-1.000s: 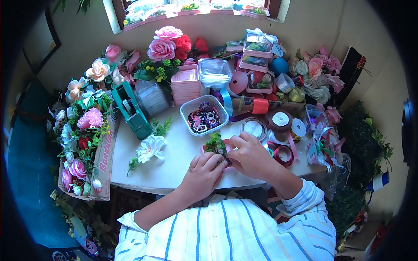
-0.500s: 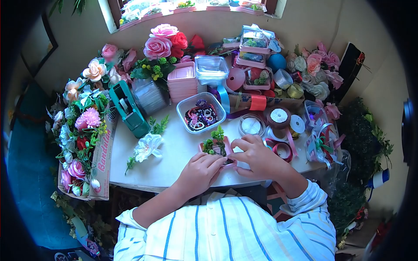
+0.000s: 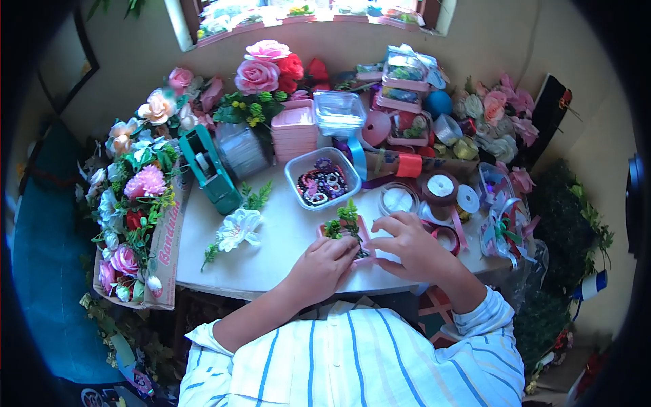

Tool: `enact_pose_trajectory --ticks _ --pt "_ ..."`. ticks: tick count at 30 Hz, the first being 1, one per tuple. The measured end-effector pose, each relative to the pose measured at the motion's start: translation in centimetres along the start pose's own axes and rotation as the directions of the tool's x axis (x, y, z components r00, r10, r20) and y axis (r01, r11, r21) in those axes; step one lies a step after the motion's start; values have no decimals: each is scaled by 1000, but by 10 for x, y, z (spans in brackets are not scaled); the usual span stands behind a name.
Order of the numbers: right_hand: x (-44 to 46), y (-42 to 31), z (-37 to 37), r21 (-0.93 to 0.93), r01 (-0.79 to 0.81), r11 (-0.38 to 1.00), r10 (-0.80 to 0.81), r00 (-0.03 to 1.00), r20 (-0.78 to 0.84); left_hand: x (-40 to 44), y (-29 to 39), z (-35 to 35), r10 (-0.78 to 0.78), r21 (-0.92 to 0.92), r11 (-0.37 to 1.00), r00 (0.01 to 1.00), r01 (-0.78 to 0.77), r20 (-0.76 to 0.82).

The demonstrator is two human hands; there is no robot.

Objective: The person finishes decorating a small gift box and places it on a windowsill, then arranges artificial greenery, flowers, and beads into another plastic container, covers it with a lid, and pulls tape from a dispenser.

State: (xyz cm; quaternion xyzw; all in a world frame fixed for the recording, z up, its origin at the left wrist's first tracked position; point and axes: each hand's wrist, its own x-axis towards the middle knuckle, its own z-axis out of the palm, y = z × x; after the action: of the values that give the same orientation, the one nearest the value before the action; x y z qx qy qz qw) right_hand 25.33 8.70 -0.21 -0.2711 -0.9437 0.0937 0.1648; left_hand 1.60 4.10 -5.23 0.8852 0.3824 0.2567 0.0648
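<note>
A small pink plastic box [image 3: 367, 239] sits near the table's front edge with an artificial green sprig [image 3: 348, 214] standing up in it. My left hand [image 3: 321, 264] lies over the box's near left side, fingers together and pressed at the base of the sprig. Its fingertips hide part of the box and a dark bit there. To the right, my right hand [image 3: 415, 249] is held beside the box with thumb and fingers apart and nothing between them. Behind the box is a clear tub [image 3: 290, 178] of beaded bracelets [image 3: 317, 184].
A white artificial flower [image 3: 239, 229] and a green tape dispenser [image 3: 215, 178] are at left, beside a carton of flowers [image 3: 166, 254]. Stacked pink boxes [image 3: 293, 132] and clear lids [image 3: 338, 112] stand behind. Ribbon spools [image 3: 439, 187] and a ribbon-filled container [image 3: 498, 210] are at right.
My right hand has drawn slightly away from the box, its fingers spreading. My left fingers have moved in over the box toward the sprig's base. The whole view has shifted a little.
</note>
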Motion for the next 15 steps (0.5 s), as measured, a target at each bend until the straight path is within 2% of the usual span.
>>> enact_pose_trajectory --ticks 5,9,10,12,14,15 --pt "49 -32 -16 112 127 986 -116 988 -98 -4 -7 11 37 -92 995 997 -44 -70" --pt "131 -62 -17 154 274 949 -244 951 -190 0 -1 11 -14 -139 990 991 -5 -132" --pt "156 -65 -9 197 314 929 -264 934 -242 -1 -2 12 -18 -123 992 990 0 -142" --pt "214 -64 13 149 296 944 -252 932 -259 -6 -5 17 46 21 999 994 -44 -99" --pt "262 -66 37 277 50 959 7 979 -202 -6 -5 16 49 65 997 993 -42 -110" --pt "287 -66 41 364 -160 917 169 986 8 -5 -7 17 44 27 999 997 -42 -60"
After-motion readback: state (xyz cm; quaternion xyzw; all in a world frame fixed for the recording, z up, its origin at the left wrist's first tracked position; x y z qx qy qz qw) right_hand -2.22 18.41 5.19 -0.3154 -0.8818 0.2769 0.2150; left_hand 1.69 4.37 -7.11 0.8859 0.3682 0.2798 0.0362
